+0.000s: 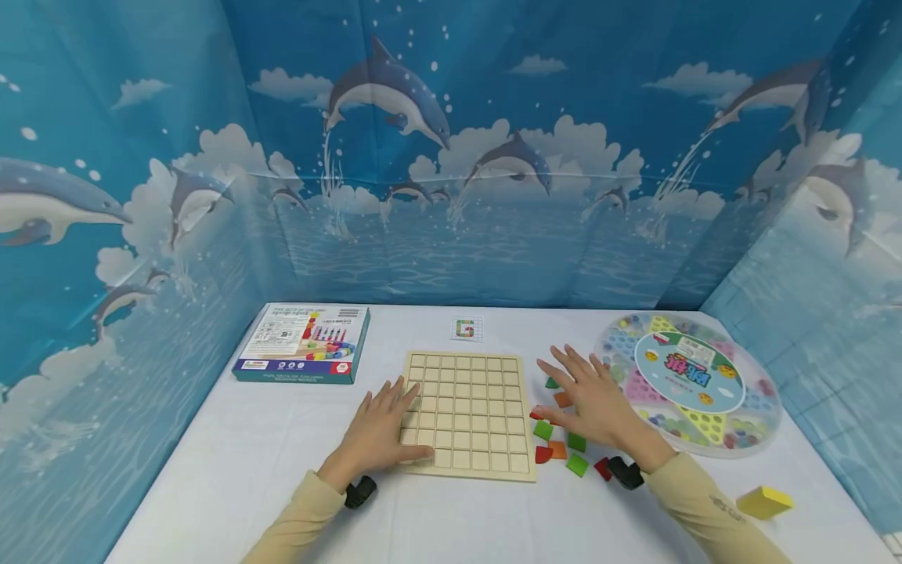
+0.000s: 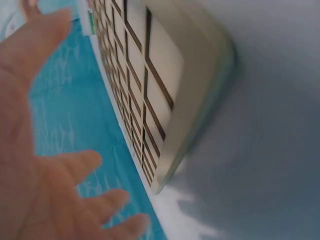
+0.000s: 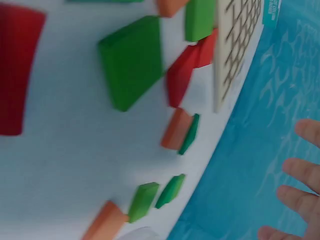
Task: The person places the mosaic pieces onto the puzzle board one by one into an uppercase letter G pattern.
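Observation:
A pale wooden board (image 1: 470, 415) with a grid of square recesses lies on the white table. My left hand (image 1: 380, 427) is over its left edge, fingers spread and holding nothing; whether it touches the board I cannot tell. In the left wrist view, the board's corner (image 2: 200, 65) appears beside the spread fingers. My right hand (image 1: 592, 403) hovers with spread fingers over scattered flat pieces and grips none. Among these are a green square (image 1: 577, 465), an orange square (image 1: 557, 450) and a red rounded piece (image 1: 543, 454). The right hand partly hides the group.
Behind the grid board lies a small card (image 1: 467, 329) with a coloured G pattern. A game box (image 1: 303, 345) sits at the back left. To the right are a round Chinese checkers set (image 1: 690, 372) and a yellow block (image 1: 764, 502). A dolphin-print curtain (image 1: 451, 235) surrounds the table.

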`<state>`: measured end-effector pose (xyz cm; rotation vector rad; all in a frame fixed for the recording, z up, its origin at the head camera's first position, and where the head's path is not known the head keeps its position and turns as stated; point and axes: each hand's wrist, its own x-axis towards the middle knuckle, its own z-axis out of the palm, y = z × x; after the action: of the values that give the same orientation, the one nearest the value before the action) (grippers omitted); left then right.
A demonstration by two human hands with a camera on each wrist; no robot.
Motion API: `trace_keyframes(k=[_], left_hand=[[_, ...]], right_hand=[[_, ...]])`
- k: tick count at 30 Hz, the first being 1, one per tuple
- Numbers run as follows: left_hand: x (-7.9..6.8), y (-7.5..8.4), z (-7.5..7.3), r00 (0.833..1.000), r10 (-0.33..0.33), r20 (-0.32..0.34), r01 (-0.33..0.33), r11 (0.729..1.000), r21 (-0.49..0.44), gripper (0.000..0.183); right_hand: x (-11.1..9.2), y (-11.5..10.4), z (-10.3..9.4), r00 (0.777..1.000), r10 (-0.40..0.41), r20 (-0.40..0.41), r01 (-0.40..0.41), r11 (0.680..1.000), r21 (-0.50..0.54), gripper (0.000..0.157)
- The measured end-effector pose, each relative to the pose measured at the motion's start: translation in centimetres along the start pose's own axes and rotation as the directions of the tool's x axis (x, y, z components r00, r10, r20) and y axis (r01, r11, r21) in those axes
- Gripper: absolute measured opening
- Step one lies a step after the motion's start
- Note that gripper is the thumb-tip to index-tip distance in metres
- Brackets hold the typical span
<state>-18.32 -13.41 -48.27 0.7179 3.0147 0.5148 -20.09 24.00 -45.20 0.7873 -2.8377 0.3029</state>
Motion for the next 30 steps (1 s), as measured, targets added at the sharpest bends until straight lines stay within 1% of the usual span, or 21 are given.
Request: trace_keyframes(k=[2, 3, 5, 7, 10, 12, 16, 18, 21, 28, 30], left_hand=[[-0.3, 0.0, 0.3, 0.998, -0.028, 0.051, 0.033, 0.994, -0.104, 0.113], [-0.5, 0.0, 0.5, 0.996, -0.039, 0.076, 0.049, 0.989, -0.141, 0.117], [-0.8, -0.2, 0.9, 0.992, -0.047, 0.114, 0.067, 0.982, -0.176, 0.124], [-1.0, -0.4, 1.3, 0.990, -0.047, 0.130, 0.072, 0.979, -0.193, 0.127], [-1.2, -0.6, 1.6, 0.991, -0.040, 0.128, 0.067, 0.975, -0.211, 0.128], [-1.3, -0.6, 1.7, 0.992, -0.043, 0.122, 0.071, 0.970, -0.233, 0.126], [-1.6, -0.3, 1.9, 0.992, -0.057, 0.112, 0.085, 0.960, -0.266, 0.124], [-1.7, -0.2, 2.1, 0.993, -0.065, 0.100, 0.090, 0.958, -0.273, 0.124], [-1.6, -0.2, 2.3, 0.994, -0.074, 0.082, 0.094, 0.956, -0.279, 0.124], [-1.7, -0.1, 2.6, 0.994, -0.083, 0.076, 0.102, 0.946, -0.308, 0.123], [-1.8, -0.1, 2.7, 0.994, -0.085, 0.071, 0.103, 0.946, -0.309, 0.122]], right_hand=[[0.1, 0.4, 0.2, 0.999, 0.006, -0.031, -0.006, 1.000, -0.001, 0.074], [0.2, 0.6, 0.3, 0.999, 0.007, -0.044, -0.007, 1.000, 0.000, 0.071], [0.3, 1.0, 0.4, 0.998, 0.009, -0.068, -0.009, 1.000, 0.005, 0.064], [0.5, 1.4, 0.7, 0.996, 0.010, -0.084, -0.009, 1.000, 0.018, 0.056], [0.8, 1.9, 1.1, 0.997, 0.023, -0.077, -0.021, 0.999, 0.034, 0.046], [1.1, 2.2, 1.3, 0.998, 0.051, -0.040, -0.049, 0.998, 0.048, 0.042], [1.8, 2.6, 1.7, 0.994, 0.095, 0.048, -0.096, 0.995, 0.022, 0.038], [2.1, 2.8, 2.0, 0.992, 0.101, 0.071, -0.102, 0.995, 0.003, 0.035], [2.6, 3.1, 2.5, 0.992, 0.106, 0.070, -0.106, 0.994, -0.009, 0.030], [3.3, 3.3, 3.1, 0.996, 0.092, 0.011, -0.092, 0.996, -0.003, 0.020], [3.5, 3.3, 3.2, 0.995, 0.104, 0.006, -0.104, 0.995, 0.013, 0.017]])
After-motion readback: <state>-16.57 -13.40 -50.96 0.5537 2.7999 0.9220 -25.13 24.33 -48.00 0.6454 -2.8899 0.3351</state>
